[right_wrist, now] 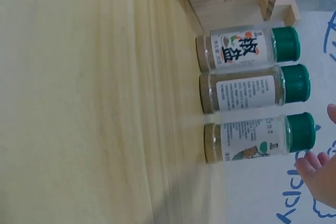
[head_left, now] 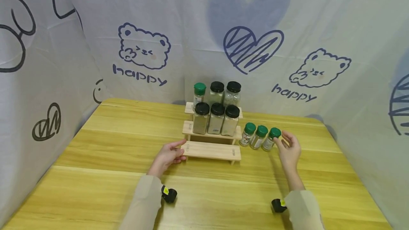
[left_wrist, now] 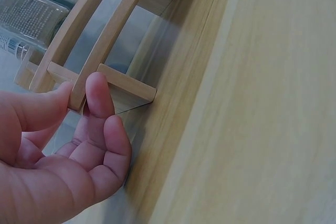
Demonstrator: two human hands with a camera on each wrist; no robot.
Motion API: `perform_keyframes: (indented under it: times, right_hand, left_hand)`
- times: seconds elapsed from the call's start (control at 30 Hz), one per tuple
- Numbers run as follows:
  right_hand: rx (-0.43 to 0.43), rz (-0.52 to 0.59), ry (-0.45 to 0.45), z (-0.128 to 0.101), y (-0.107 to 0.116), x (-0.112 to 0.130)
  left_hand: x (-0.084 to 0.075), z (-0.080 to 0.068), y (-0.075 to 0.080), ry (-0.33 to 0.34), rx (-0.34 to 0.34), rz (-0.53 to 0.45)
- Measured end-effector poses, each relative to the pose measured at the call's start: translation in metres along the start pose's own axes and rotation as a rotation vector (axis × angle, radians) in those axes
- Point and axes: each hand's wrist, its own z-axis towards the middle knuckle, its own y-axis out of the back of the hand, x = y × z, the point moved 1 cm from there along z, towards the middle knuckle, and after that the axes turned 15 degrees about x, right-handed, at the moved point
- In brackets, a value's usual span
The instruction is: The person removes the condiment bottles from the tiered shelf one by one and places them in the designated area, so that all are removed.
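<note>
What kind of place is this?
Probably a tabletop set made for filming, not a real kitchen: a wooden table, cartoon-print cloth hung around it, and a small spice rack with jars.

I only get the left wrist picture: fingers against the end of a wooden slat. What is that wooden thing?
Observer: It is a three-step wooden rack. The left hand touches the left end of its lowest step.
Operator: Is anything standing on it?
Observer: Six jars. Three black-lidded jars are on the middle step, and a green-lidded jar and two more black-lidded ones are on top.
Operator: And the other hand?
Observer: The right hand is at the cap of the nearest of three green-capped bottles on the table, right of the rack. I cannot tell whether it touches.
</note>
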Motion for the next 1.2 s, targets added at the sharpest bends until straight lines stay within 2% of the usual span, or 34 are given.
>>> perform_keyframes:
  times: [0.17, 0.4, 0.6, 0.8, 1.03, 1.2]
  right_hand:
    - [-0.058, 0.026, 0.039, -0.008, -0.004, 0.006]
    - [-0.085, 0.14, 0.15, -0.018, -0.011, 0.014]
    - [-0.044, 0.214, 0.184, -0.026, -0.02, 0.023]
    - [-0.008, 0.239, 0.182, -0.033, -0.028, 0.029]
    - [0.022, 0.257, 0.202, -0.046, -0.041, 0.054]
    - [0.048, 0.266, 0.211, -0.048, -0.049, 0.057]
  left_hand:
    - [-0.001, -0.001, 0.0, -0.001, 0.0, 0.004]
    - [0.0, 0.0, 0.001, -0.009, 0.004, 0.006]
    - [0.001, 0.0, 0.002, -0.012, 0.006, 0.009]
    - [0.002, 0.0, 0.001, -0.008, 0.0, 0.002]
    - [0.002, 0.001, 0.001, -0.006, -0.001, 0.001]
    - [0.001, 0.001, 0.001, -0.007, 0.0, 0.0]
